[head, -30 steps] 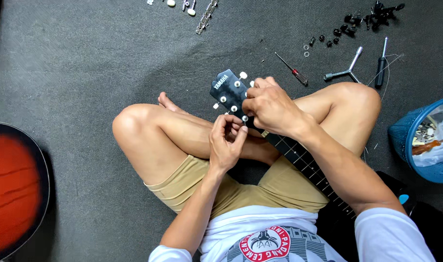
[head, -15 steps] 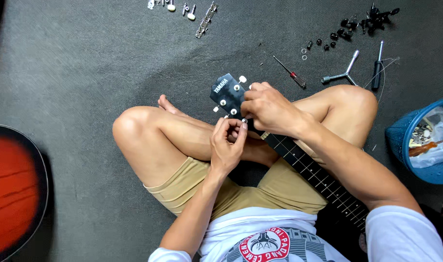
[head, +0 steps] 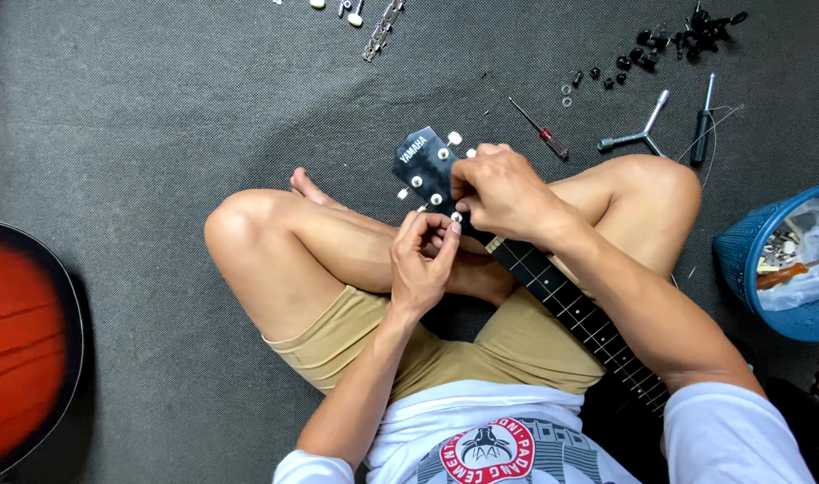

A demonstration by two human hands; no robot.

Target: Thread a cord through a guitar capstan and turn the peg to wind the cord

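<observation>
I sit cross-legged with a black guitar neck [head: 571,300] across my lap, its black headstock [head: 424,163] pointing up and away over my knees. White tuning pegs stick out of both sides of the headstock. My right hand [head: 508,193] grips the neck just below the headstock, fingers curled over its right edge. My left hand [head: 423,260] comes up from below, with thumb and fingertips pinched on a tuning peg [head: 457,217] at the lower end of the headstock.
On the grey carpet lie a red-handled screwdriver [head: 539,130], a three-armed metal wrench [head: 638,134], a black-handled tool [head: 702,121], small black parts [head: 687,31] and loose tuner pieces [head: 378,27]. A blue basket [head: 768,269] stands at right, a red-and-black guitar body [head: 19,341] at left.
My hands have stayed on the headstock. The fingers of my left hand have shifted slightly at the lower peg; the view moved a little.
</observation>
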